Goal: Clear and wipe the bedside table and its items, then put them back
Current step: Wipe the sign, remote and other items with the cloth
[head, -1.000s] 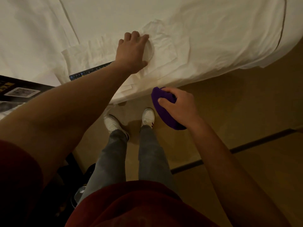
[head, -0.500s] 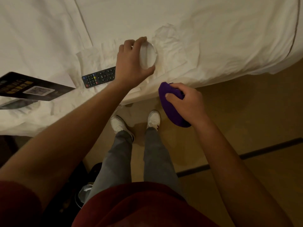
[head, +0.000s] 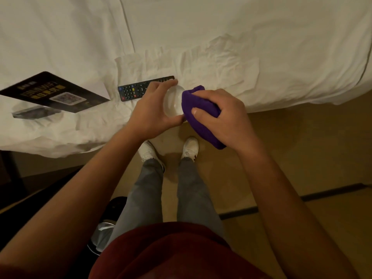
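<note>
My left hand point(head: 152, 111) grips a small round white dish point(head: 173, 101), held on edge above the bed's edge. My right hand point(head: 222, 115) clutches a folded purple cloth point(head: 198, 109) pressed against the dish's right side. A black remote control point(head: 138, 89) lies on the white sheet just behind my left hand. Farther left on the bed rest a black WiFi card with a QR code point(head: 54, 93) and a dark flat object point(head: 36, 113) partly under it. The bedside table itself is not in view.
The white bed point(head: 241, 37) fills the upper half, with unfolded white tissues point(head: 211, 63) spread on it. Below are my legs and white shoes point(head: 189, 147) on a tan floor. A dark bin with a liner point(head: 104, 232) stands at lower left beside dark furniture point(head: 12, 178).
My left hand lifted the white dish off the tissues and pulled it toward me. My right hand brought the purple cloth up against the dish. The camera view shifted right along the bed.
</note>
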Demonstrator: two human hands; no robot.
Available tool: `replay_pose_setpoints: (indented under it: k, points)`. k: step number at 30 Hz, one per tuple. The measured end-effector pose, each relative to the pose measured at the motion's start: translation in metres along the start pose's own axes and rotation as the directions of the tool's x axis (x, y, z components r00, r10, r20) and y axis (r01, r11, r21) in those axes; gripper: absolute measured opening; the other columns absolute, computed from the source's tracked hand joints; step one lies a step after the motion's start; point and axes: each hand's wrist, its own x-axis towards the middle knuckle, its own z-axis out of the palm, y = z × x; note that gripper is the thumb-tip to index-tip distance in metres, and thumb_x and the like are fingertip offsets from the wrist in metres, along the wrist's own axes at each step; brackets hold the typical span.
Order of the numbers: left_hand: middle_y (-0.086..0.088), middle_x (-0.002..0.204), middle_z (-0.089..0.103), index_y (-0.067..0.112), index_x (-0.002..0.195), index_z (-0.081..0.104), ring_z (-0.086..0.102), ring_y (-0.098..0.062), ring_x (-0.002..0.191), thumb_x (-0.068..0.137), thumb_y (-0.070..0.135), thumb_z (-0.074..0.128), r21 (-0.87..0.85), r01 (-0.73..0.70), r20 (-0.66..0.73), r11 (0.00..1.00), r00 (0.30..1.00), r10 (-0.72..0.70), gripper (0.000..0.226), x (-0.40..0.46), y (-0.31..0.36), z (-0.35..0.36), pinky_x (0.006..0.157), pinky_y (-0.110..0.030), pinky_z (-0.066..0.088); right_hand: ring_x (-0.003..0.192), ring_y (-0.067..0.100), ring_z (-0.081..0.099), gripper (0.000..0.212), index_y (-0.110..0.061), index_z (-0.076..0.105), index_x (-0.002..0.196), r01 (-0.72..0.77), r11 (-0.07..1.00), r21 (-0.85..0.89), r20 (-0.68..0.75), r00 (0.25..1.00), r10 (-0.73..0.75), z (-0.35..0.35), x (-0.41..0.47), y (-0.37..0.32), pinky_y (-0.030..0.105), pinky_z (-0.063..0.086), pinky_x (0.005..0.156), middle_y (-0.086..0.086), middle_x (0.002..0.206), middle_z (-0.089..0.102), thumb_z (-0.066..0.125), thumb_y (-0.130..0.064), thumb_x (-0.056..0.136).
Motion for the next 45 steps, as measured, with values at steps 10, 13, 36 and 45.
replay_pose_setpoints:
  k: [10,13,36,45]
  points:
    - [0.007,0.136,0.055,0.032,0.145,0.047,0.063,-0.014,0.118,0.075,0.04,0.085,-0.402,0.016,0.168,0.915,0.984,0.057,0.081,-0.036,0.017,-0.035,0.09,-0.039,0.061,0.102,0.004,0.069,0.024,-0.032,0.07,0.122,-0.1,0.959,0.265,0.035,0.995,0.094,-0.013,0.026,-0.028,0.021,0.057,0.084,-0.015,0.109,0.075,0.066,-0.032,0.098]
    - [0.003,0.125,0.062,0.038,0.137,0.054,0.07,-0.018,0.104,0.078,0.047,0.076,-0.604,0.038,0.122,0.796,0.992,0.045,0.063,-0.045,0.024,-0.039,0.083,-0.034,0.062,0.099,0.006,0.072,0.017,-0.035,0.072,0.111,-0.109,0.906,0.408,0.075,0.993,0.086,-0.018,0.028,-0.036,0.021,0.056,0.081,-0.014,0.103,0.077,0.064,-0.028,0.098]
    - [-0.002,0.121,0.074,0.023,0.11,0.078,0.065,-0.018,0.121,0.099,0.049,0.034,-0.893,-0.023,-0.223,0.45,0.89,-0.397,0.052,-0.038,0.068,-0.005,0.109,-0.039,0.047,0.097,0.017,0.076,0.016,-0.034,0.079,0.096,-0.354,0.671,0.651,0.23,0.935,0.271,-0.012,0.002,-0.048,0.028,0.06,0.076,0.0,0.103,0.079,0.064,-0.031,0.097]
    - [-0.019,0.103,0.072,0.007,0.112,0.061,0.07,-0.036,0.101,0.105,0.042,0.031,-0.954,-0.107,-0.238,0.28,0.838,-0.491,0.047,-0.015,0.077,0.002,0.092,-0.048,0.058,0.097,0.02,0.076,0.016,-0.032,0.078,0.1,-0.444,0.561,0.699,0.275,0.891,0.362,0.012,-0.018,-0.043,0.03,0.06,0.074,0.002,0.103,0.079,0.066,-0.038,0.091]
